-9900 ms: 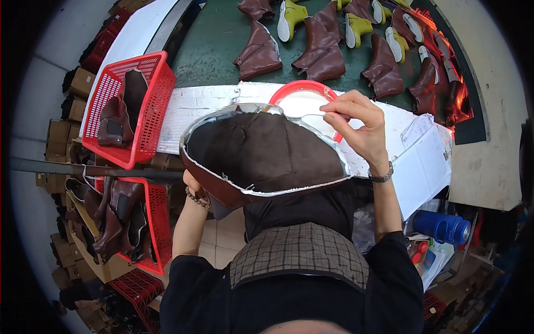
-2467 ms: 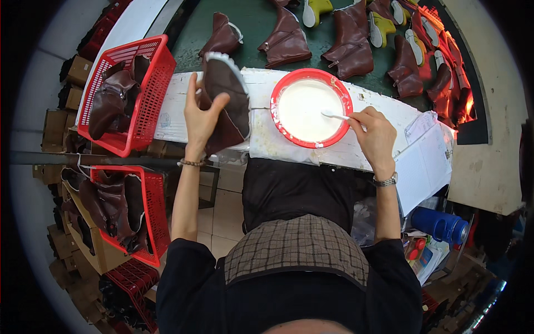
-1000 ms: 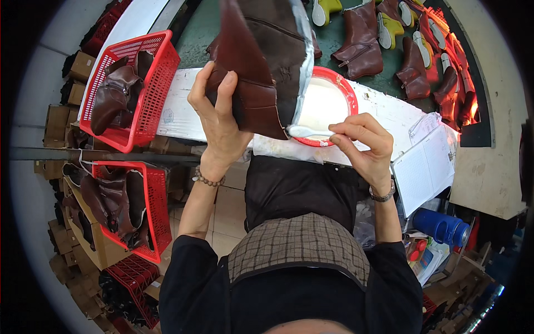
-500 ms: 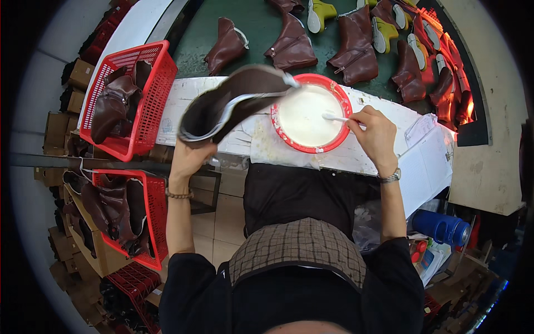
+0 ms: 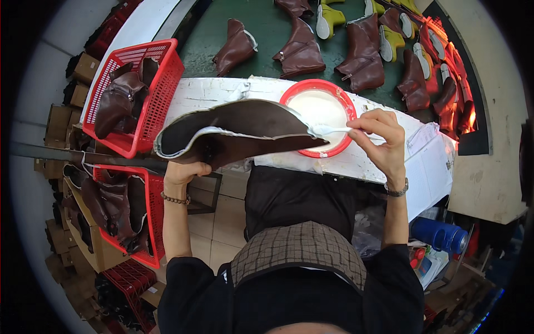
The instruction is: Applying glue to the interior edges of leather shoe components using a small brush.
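My left hand (image 5: 186, 171) is closed on a dark brown boot upper (image 5: 250, 147), holding it sideways above the bench edge with its open side up and its white-edged lining showing. Between the fingers of my right hand (image 5: 384, 139) is pinched a small white brush (image 5: 334, 129). The brush's tip meets the edge of the upper at its right end. Behind and partly below that end stands a red bowl (image 5: 346, 100) of creamy white paste (image 5: 318, 106), which the upper partly covers.
Red baskets of brown uppers (image 5: 167, 94) (image 5: 156, 217) stand at my left. Beyond the white bench (image 5: 211, 89), a green surface (image 5: 194, 55) carries several brown uppers (image 5: 298, 50) and yellow-green shoe lasts (image 5: 329, 21). Papers (image 5: 425, 172) and a blue flask (image 5: 436, 234) are at the right.
The upper has come down nearer and is held more level. My right hand has lifted the brush from the paste to the upper's edge.
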Demonstrator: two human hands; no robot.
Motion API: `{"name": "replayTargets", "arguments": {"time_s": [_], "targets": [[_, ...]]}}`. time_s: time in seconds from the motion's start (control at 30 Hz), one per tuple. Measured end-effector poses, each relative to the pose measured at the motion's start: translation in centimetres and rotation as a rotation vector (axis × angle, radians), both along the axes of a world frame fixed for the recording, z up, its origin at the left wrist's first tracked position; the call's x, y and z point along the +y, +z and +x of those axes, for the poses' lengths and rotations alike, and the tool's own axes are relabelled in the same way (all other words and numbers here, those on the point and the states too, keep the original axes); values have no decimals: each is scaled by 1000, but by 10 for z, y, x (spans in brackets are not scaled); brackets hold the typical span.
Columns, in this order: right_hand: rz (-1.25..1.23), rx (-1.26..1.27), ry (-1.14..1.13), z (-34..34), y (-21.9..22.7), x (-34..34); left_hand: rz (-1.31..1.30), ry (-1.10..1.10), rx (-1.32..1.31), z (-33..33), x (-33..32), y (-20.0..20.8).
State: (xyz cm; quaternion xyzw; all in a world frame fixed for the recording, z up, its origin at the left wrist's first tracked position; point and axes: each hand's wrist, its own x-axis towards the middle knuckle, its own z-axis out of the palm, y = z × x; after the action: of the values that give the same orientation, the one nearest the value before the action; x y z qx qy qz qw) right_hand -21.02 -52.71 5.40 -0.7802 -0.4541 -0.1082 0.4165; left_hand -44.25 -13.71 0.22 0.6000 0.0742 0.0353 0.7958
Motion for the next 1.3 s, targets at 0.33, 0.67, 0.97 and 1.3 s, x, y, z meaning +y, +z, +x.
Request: {"name": "replayTargets", "arguments": {"time_s": [0.33,0.67,0.97,1.3], "targets": [[12,-64,124,9,25,25,96,-276,102,24,-29,-6],[-79,-99,289,18,42,42,-173,-598,271,42,-62,4],[-86,-190,354,24,29,72,-213,-719,438,55,-81,5],[424,796,-506,86,-163,-32,-600,225,202,175,8,10]]}}
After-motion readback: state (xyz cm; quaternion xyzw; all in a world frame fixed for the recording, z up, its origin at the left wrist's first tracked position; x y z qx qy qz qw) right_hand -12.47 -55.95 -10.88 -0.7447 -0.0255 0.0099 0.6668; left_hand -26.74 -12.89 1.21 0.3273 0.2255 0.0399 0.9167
